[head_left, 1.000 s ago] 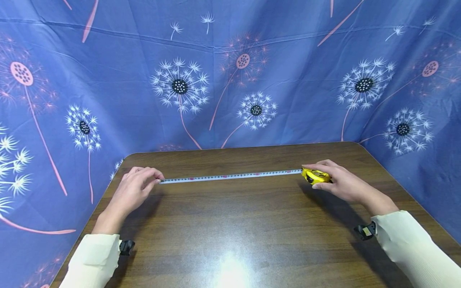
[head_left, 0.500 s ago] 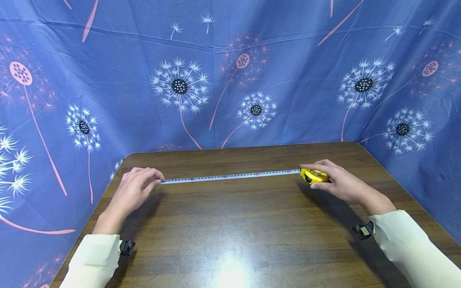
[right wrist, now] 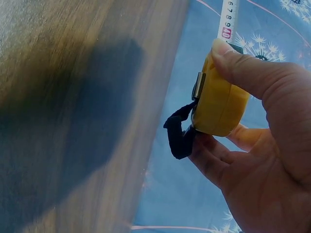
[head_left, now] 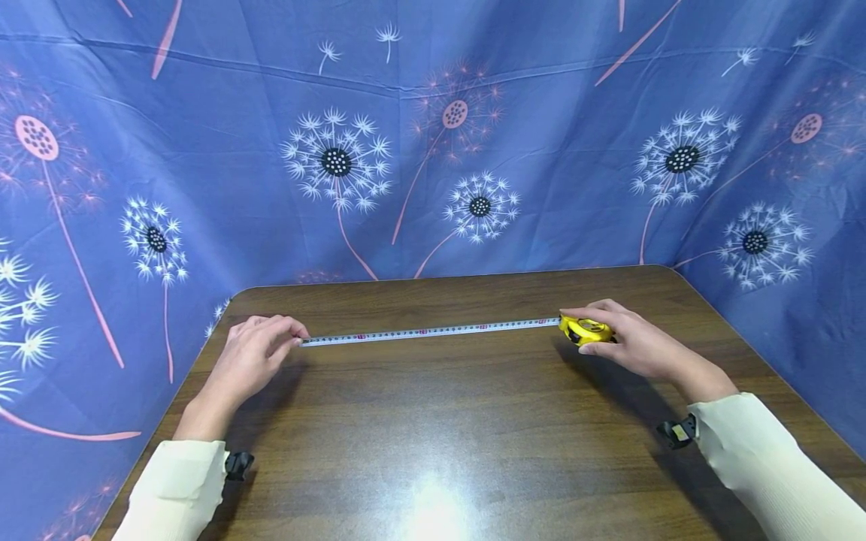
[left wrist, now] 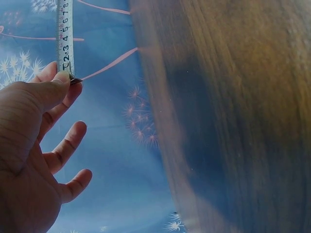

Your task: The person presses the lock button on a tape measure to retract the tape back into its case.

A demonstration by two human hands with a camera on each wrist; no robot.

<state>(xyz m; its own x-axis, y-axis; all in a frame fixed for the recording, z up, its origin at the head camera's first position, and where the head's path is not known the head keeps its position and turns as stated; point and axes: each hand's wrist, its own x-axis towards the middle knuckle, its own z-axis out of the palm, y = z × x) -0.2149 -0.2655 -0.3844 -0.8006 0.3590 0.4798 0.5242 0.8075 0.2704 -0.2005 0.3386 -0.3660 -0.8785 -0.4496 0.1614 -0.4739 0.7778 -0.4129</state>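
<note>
Yellow tape-measure case point(head_left: 587, 331), right of centre in the head view: gripped between the thumb and fingers of the right hand point(head_left: 639, 342). White blade point(head_left: 433, 331): extends to left of centre, end pinched by the left hand point(head_left: 253, 355) between thumb and fingertips; lower two fingers point(left wrist: 68, 147) spread apart.

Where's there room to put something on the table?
The brown wooden table is bare between the cream sleeves, in front of the white measuring blade. A thinner strip behind borders the blue flowered cloth. It's crowded at the blade's ends: left hand; right hand with yellow case.
</note>
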